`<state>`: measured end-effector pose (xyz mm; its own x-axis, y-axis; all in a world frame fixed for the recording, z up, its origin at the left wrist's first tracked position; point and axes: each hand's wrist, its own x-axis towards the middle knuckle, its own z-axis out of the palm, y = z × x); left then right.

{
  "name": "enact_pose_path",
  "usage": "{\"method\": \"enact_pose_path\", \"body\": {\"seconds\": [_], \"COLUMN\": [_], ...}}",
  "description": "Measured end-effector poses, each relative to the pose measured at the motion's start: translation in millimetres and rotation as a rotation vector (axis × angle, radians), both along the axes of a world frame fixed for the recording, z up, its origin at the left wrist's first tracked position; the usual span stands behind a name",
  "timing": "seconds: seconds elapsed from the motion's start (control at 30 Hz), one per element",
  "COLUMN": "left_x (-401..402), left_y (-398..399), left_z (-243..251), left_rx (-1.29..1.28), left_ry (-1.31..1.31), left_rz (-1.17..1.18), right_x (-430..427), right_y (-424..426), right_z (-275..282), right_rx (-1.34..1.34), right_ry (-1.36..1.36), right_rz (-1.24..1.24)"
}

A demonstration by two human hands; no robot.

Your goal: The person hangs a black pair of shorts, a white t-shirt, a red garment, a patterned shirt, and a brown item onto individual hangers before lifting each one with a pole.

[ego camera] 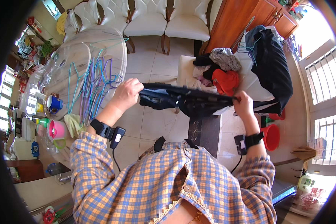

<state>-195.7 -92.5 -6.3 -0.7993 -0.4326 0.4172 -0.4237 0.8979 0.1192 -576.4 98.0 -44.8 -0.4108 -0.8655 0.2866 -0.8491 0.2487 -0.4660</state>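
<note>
A dark garment with a waistband and a pale button, apparently trousers (196, 102), is stretched between my two hands above the tiled floor. My left hand (129, 91) grips one end of the waistband. At the other end, my right hand (243, 103) is closed on the cloth near a small white piece. The garment's middle is blurred, and its lower part is hidden from this angle. Close to my left hand, several turquoise and purple hangers (96, 84) lie heaped on the marble-patterned round table (112, 36).
Past my right hand, a white chair (184, 67) holds piled clothes, including a red garment (226, 81). Black cloth (274, 64) drapes over its back, with turquoise hangers (247, 49) on top. A red bucket (271, 137) stands at the right. On the table are a blue mug (54, 103) and a pink cup (56, 129).
</note>
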Motion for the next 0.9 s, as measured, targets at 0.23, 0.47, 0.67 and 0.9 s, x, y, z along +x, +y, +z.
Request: {"method": "enact_pose_path", "body": {"seconds": [0.23, 0.47, 0.67, 0.9], "left_x": [23.9, 80.7, 124.5, 162.3], "left_y": [13.6, 39.6, 71.4, 90.5], "left_z": [3.8, -59.5, -104.7, -65.7], "left_rx": [0.079, 0.786, 1.246, 1.105], "left_ry": [0.116, 0.369, 0.614, 0.732], "left_rz": [-0.004, 0.314, 0.364, 0.334], "right_x": [-2.5, 0.9, 34.0, 143.7], "right_y": [-29.7, -46.8, -102.2, -165.2], "right_z": [23.5, -4.1, -33.6, -46.3], "right_rx": [0.141, 0.138, 0.207, 0.467], "right_ry": [-0.159, -0.365, -0.377, 0.029], "right_rz": [0.032, 0.131, 0.258, 0.517]}}
